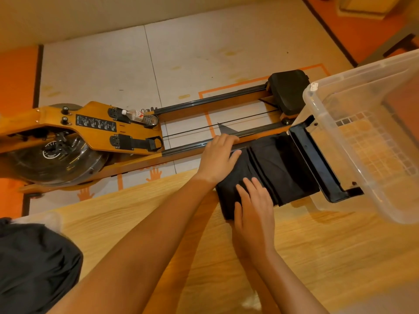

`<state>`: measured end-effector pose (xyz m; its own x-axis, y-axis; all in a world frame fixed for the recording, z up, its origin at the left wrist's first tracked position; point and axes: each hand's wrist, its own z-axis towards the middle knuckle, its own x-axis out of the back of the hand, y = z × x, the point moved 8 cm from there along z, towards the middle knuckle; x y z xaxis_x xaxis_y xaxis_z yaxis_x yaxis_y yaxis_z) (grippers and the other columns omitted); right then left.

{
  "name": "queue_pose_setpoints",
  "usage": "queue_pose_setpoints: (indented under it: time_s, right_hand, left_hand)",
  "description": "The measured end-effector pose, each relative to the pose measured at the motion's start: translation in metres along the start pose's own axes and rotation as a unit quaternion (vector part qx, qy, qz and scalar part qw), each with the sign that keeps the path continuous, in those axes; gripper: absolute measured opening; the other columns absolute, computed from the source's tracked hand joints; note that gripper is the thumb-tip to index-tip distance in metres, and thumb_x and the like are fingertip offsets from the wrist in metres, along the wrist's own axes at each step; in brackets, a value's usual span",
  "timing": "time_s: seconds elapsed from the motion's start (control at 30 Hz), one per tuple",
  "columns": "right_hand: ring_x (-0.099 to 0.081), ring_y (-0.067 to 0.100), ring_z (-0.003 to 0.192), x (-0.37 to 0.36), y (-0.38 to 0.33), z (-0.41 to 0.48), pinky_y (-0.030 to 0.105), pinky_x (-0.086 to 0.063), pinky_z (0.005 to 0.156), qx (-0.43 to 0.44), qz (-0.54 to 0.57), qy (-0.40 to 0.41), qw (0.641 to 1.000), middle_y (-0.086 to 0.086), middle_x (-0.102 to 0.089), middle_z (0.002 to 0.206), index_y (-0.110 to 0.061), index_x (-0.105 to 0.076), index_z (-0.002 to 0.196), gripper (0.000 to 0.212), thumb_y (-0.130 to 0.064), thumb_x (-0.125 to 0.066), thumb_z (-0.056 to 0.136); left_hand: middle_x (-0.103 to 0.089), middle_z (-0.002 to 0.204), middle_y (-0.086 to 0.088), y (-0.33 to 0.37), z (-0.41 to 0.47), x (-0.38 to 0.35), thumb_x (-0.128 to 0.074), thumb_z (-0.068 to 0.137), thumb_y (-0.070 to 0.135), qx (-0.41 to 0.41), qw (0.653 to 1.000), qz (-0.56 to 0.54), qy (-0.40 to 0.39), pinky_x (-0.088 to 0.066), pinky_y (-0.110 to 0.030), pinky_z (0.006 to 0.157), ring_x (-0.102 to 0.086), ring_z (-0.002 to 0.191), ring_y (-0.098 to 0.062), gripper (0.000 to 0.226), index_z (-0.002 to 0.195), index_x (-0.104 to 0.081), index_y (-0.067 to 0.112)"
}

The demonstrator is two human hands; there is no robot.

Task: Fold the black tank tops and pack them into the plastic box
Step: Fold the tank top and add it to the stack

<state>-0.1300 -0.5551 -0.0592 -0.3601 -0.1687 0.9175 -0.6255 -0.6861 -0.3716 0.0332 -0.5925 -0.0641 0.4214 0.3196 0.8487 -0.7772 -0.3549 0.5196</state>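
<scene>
While both hands work at the far edge of the wooden table [158,225], head view, the black tank top [278,168] lies folded into a thick rectangle with several layered creases running across it, between the hands and the plastic box [367,69]. Left hand [218,158] lies flat on the far-left corner of the top, fingers straight and close together, reaching over the table edge, thumb laid along the cloth edge. Right hand [254,205] presses flat on the near-left part of the same top, fingers straight and slightly spread, thumb along the near side of the fold. Neither hand pinches; both press palm-down. Both hands cover the left half of the top, and its right half is bare. The right end of the top lies just beside a black handle frame [315,159] on the box's left end; cannot tell whether they touch. The box is clear, open side up, on the table's right side, with a grid pattern showing through its bottom. A heap of dark cloth [34,264] sits at the near-left, well apart from the hands. Beyond the table, on the floor, is a wooden rowing machine [90,130] with a water bottle [140,116] lying on it and a black seat [288,91] near the box.
</scene>
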Motion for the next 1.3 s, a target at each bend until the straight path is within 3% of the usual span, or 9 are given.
queue_pose_setpoints:
  time_s: [0.07,0.23,0.33,0.5,0.63,0.83,0.97,1.13,1.3]
  right_hand:
    - [-0.036,0.025,0.139,-0.01,0.001,0.007,0.042,-0.028,0.114,0.019,-0.024,-0.02,0.999,0.01,-0.05,0.142,-0.01,-0.058,0.128,0.043,-0.022,-0.034,0.095]
    - [-0.032,0.029,0.141,-0.037,0.016,0.006,0.041,-0.02,0.116,0.002,-0.106,-0.073,0.992,0.012,-0.044,0.147,-0.016,-0.051,0.138,0.051,-0.033,-0.026,0.096]
    - [-0.025,0.028,0.144,-0.046,0.018,0.002,0.042,-0.014,0.115,-0.013,-0.107,-0.073,0.991,0.01,-0.038,0.152,-0.019,-0.043,0.144,0.052,-0.035,-0.024,0.098]
    - [-0.028,0.029,0.143,-0.056,0.022,0.002,0.043,-0.016,0.114,-0.025,-0.096,-0.093,0.991,0.009,-0.038,0.151,-0.02,-0.042,0.144,0.055,-0.04,-0.011,0.103]
    - [-0.036,0.03,0.138,-0.054,0.024,0.003,0.044,-0.019,0.111,-0.034,-0.088,-0.111,0.989,0.01,-0.044,0.147,-0.019,-0.047,0.14,0.062,-0.042,-0.002,0.103]
    - [-0.023,0.026,0.141,-0.04,0.018,-0.008,0.04,-0.008,0.115,0.034,-0.104,-0.094,0.989,0.01,-0.042,0.148,-0.017,-0.05,0.139,0.056,-0.039,-0.031,0.092]
    - [-0.018,0.023,0.143,-0.034,0.022,-0.02,0.037,-0.002,0.116,0.054,-0.082,-0.11,0.989,0.008,-0.04,0.15,-0.019,-0.048,0.14,0.059,-0.041,-0.038,0.086]
    - [-0.023,0.022,0.141,-0.037,0.031,-0.028,0.036,-0.003,0.116,0.105,-0.082,-0.137,0.982,0.007,-0.045,0.147,-0.02,-0.048,0.139,0.084,-0.038,-0.081,0.065]
    - [-0.033,0.021,0.138,-0.028,0.031,-0.016,0.038,-0.006,0.116,0.128,-0.095,-0.097,0.982,0.005,-0.052,0.142,-0.023,-0.057,0.133,0.058,-0.03,-0.073,0.078]
  left_hand:
    - [-0.055,0.127,-0.002,0.001,-0.015,0.005,-0.046,0.1,0.027,-0.018,0.999,0.017,0.029,-0.032,-0.032,0.1,-0.045,0.12,-0.02,0.031,0.128,-0.054,0.016]
    - [-0.035,0.153,-0.003,-0.013,-0.042,-0.031,-0.038,0.103,0.03,0.0,0.996,0.044,-0.075,-0.014,-0.041,0.119,-0.022,0.144,-0.021,0.043,0.145,-0.04,0.019]
    - [-0.025,0.158,-0.001,-0.019,-0.041,-0.038,-0.035,0.104,0.032,0.033,0.994,0.018,-0.1,-0.008,-0.037,0.121,-0.008,0.148,-0.019,0.046,0.149,-0.032,0.022]
    - [-0.022,0.158,0.0,-0.021,-0.038,-0.042,-0.036,0.103,0.035,0.035,0.986,0.033,-0.161,-0.007,-0.039,0.12,-0.005,0.148,-0.019,0.051,0.151,-0.024,0.026]
    - [-0.019,0.159,-0.002,-0.012,-0.057,-0.023,-0.039,0.102,0.035,0.078,0.994,0.036,-0.07,-0.005,-0.037,0.121,-0.01,0.148,-0.018,0.056,0.153,-0.019,0.021]
    - [-0.043,0.133,-0.004,0.001,-0.125,-0.011,-0.052,0.097,0.031,0.294,0.951,-0.036,0.09,-0.036,-0.033,0.105,-0.04,0.125,-0.019,0.041,0.133,-0.044,0.013]
    - [-0.048,0.106,0.004,0.007,-0.141,-0.025,-0.052,0.097,0.036,0.34,0.933,-0.093,0.066,-0.039,-0.022,0.085,-0.048,0.102,-0.014,0.022,0.108,-0.053,0.017]
    - [-0.059,0.084,-0.002,0.007,-0.152,-0.037,-0.057,0.093,0.04,0.416,0.885,-0.206,0.037,-0.042,-0.026,0.06,-0.058,0.074,-0.016,0.031,0.103,-0.045,0.014]
    - [-0.063,0.083,-0.005,-0.002,-0.15,-0.036,-0.061,0.092,0.035,0.439,0.861,-0.255,0.029,-0.05,-0.033,0.066,-0.062,0.076,-0.02,0.025,0.084,-0.048,0.015]
